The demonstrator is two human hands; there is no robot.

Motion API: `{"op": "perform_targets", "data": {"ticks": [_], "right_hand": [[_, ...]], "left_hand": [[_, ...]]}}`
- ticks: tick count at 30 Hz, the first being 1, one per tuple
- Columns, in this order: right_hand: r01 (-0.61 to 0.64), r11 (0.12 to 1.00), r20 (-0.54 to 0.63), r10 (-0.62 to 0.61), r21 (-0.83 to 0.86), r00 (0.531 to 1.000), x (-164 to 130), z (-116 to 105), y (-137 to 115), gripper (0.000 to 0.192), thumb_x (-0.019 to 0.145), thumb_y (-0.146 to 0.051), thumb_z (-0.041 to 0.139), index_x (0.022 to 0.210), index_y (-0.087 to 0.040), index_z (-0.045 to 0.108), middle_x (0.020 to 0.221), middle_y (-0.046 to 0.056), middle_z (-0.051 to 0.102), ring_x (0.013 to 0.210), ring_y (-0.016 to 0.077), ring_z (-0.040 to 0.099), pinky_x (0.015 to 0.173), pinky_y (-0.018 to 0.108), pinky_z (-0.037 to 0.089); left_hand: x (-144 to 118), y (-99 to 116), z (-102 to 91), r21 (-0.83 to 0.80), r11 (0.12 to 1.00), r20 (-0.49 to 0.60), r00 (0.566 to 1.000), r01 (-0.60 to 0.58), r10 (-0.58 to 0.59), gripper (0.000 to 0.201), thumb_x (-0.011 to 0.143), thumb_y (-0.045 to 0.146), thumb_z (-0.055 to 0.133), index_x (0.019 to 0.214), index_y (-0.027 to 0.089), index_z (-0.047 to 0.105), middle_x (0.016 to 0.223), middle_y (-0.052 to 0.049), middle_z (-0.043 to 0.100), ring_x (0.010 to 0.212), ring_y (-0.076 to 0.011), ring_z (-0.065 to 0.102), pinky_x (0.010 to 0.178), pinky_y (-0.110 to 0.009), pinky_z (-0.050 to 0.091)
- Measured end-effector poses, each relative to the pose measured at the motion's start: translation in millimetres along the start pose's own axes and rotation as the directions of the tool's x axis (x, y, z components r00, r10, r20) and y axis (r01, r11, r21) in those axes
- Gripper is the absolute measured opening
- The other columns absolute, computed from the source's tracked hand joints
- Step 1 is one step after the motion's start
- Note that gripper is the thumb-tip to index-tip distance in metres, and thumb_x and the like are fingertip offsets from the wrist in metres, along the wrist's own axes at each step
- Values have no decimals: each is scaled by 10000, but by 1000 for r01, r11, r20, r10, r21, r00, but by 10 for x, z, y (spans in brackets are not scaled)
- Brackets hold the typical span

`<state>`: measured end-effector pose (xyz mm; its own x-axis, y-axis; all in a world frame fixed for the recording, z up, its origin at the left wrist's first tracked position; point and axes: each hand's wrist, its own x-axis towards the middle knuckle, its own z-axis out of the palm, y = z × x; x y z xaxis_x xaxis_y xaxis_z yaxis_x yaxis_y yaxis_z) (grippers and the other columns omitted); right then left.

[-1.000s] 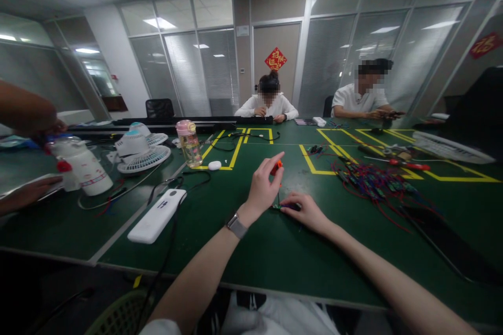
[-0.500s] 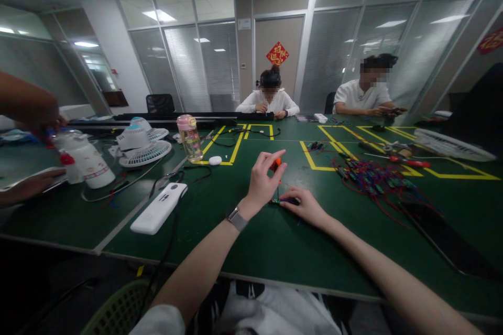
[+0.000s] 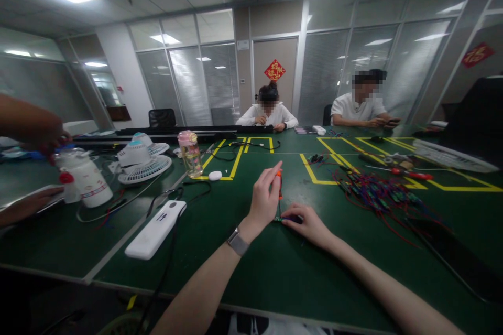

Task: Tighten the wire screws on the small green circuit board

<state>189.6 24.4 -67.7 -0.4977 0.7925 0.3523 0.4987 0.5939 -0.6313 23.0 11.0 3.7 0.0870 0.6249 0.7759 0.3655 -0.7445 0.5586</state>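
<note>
My left hand [image 3: 262,200] is around the orange-and-black handle of a screwdriver [image 3: 280,193], its fingers fairly straight and pressed together along it. The screwdriver stands upright, its thin dark shaft reaching down to a small green circuit board [image 3: 277,219] on the table. Whether the tip sits in a screw is too small to see. My right hand [image 3: 308,225] pinches the board's right end flat against the tabletop, and dark wires show beneath its fingers.
A heap of wired boards [image 3: 377,193] lies right on the green table [image 3: 243,282], near a red-handled screwdriver [image 3: 412,173] and a dark flat panel [image 3: 451,256]. Left are a white power bank [image 3: 157,230], a pink-lidded bottle [image 3: 190,154] and fans [image 3: 143,159]. Other people sit around.
My left hand's fingers and thumb have gone from spread to straighter and closer together along the screwdriver handle. My right hand stays at the board. The view has tilted upward.
</note>
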Motion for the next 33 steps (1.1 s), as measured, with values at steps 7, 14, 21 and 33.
{"op": "perform_targets", "data": {"ticks": [7,14,21,33], "right_hand": [[-21,1000,-8,21,-20,1000,3,5,-27,152,828,-270,632,883,-203,757,838,53,666,773,191,610,734,306,463],[-27,999,-15,27,-18,1000,1,27,-5,152,820,-267,631,881,-200,753,851,57,667,781,195,607,752,313,464],[-80,997,-5,80,-16,997,13,12,-82,154,800,-233,632,863,-173,760,832,67,672,757,191,615,713,296,469],[-56,998,-22,55,-20,998,-12,7,-98,166,812,-227,619,879,-167,758,853,75,677,774,195,624,732,304,482]], "left_hand": [[-5,-12,-3,51,999,-14,1000,2,-1,294,945,262,498,1218,227,601,938,-35,591,850,-148,580,791,-282,495],[-13,-9,3,22,999,38,999,-25,24,301,948,251,493,1234,230,587,981,-46,597,895,-157,589,820,-290,491],[-3,-24,0,8,1000,64,998,-7,6,376,981,187,382,1333,248,498,1040,-46,592,944,-147,577,867,-290,469],[17,-17,-10,-10,999,60,998,-31,31,368,948,159,458,1305,227,520,1060,-50,605,938,-145,583,863,-293,474]]}}
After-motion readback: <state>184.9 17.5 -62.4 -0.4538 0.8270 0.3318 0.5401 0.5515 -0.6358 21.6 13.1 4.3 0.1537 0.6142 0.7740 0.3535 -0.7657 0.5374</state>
